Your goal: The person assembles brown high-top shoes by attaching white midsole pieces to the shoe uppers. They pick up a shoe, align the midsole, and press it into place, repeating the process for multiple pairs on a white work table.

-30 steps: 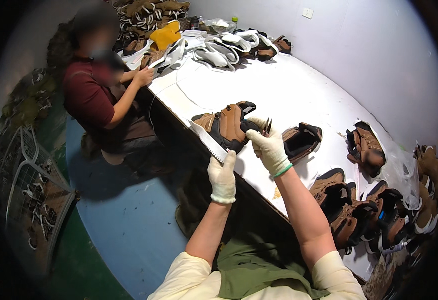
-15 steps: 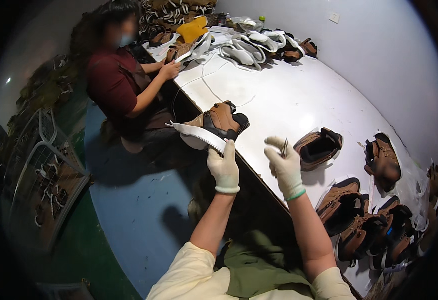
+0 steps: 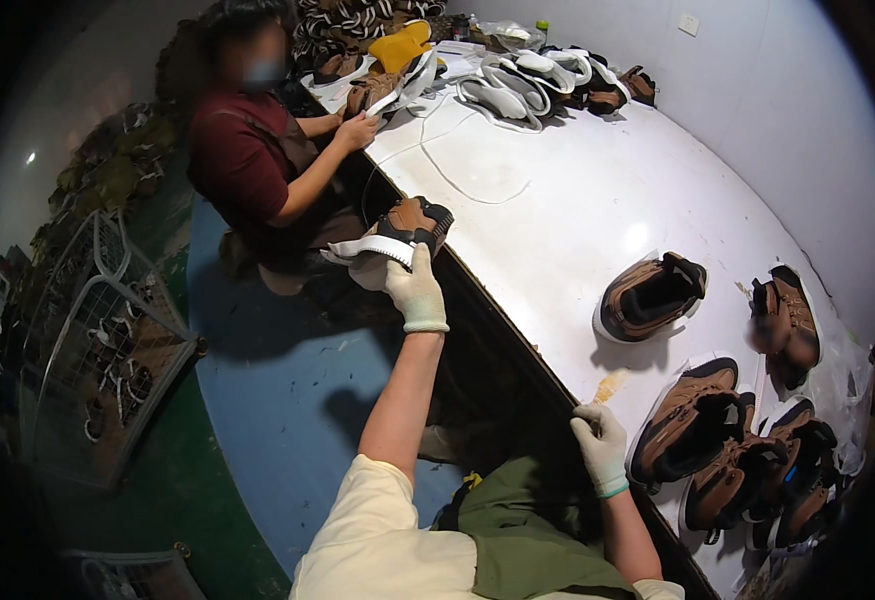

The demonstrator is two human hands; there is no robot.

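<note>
Holding a brown shoe (image 3: 418, 218) out at the end of the left arm, by the long edge of the white table (image 3: 558, 200). Gripping firmly, to judge by the closed left hand (image 3: 419, 298), with the thumb or a finger up along the near side and most of the rest hidden. Cannot tell whether touching the table edge or just clear of it. Edged on the near side by a white toothed band (image 3: 376, 243), flaring away toward the toe; cannot tell whether fixed or loose there.

Resting or hovering at the near table edge with the right hand (image 3: 603, 445), half curled and well apart from the held shoe. Cannot make out anything in that palm; lying just beside a cluster of brown shoes (image 3: 680, 410), below a lone brown shoe (image 3: 650, 300).

Apparently at a one-handed holding step, out toward the co-worker (image 3: 258, 150), who is busy with another shoe (image 3: 366, 95). Calling next, most likely, for a steady left grip on shoe and band together, and for a choice between lowering onto the table and drawing back within reach of the right hand.
</note>
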